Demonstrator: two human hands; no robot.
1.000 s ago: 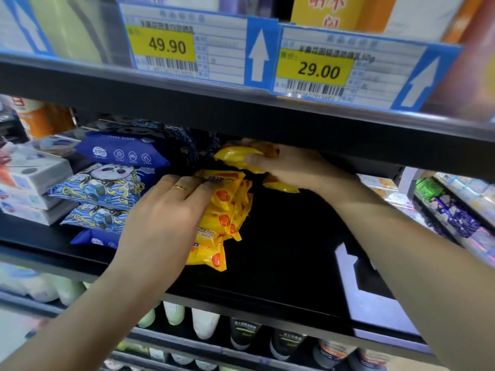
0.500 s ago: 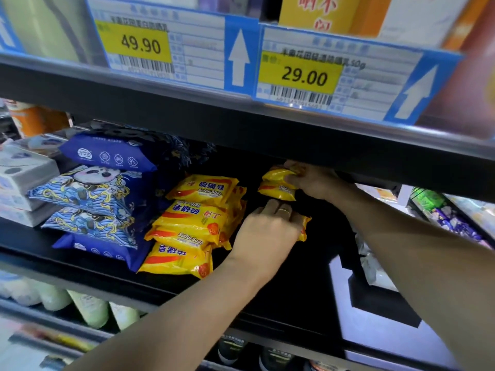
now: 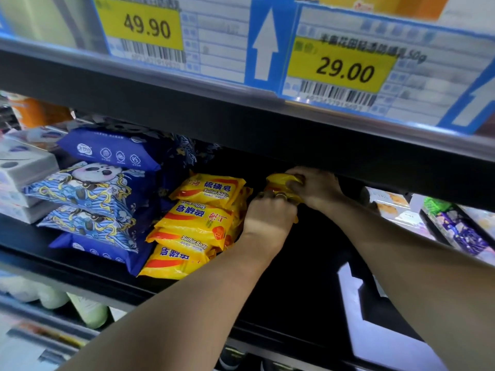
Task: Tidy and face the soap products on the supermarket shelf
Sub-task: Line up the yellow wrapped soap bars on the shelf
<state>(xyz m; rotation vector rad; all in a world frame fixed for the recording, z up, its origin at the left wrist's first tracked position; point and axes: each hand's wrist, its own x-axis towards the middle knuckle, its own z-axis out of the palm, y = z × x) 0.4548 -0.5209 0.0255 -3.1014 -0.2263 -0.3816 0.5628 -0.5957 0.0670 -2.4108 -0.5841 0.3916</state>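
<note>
Several yellow sulfur soap packets [image 3: 197,223] lie stacked in a leaning pile on the black shelf [image 3: 300,277], some with labels upside down. To their right, deep under the upper shelf, are more yellow soap packets [image 3: 278,183]. My right hand [image 3: 316,187] grips the top one with curled fingers. My left hand [image 3: 267,218], with a ring on it, holds the packets just below; most of them are hidden behind both hands.
Blue panda-print wipe packs [image 3: 88,194] are stacked left of the soap, with white boxes [image 3: 18,167] further left. The upper shelf edge carries price tags 49.90 [image 3: 147,26] and 29.00 [image 3: 345,68]. Bottles [image 3: 88,311] stand on the shelf below.
My left hand left the main yellow pile and moved right to the packets under my right hand. My right hand stays deep on the shelf, holding a packet. The view moved closer.
</note>
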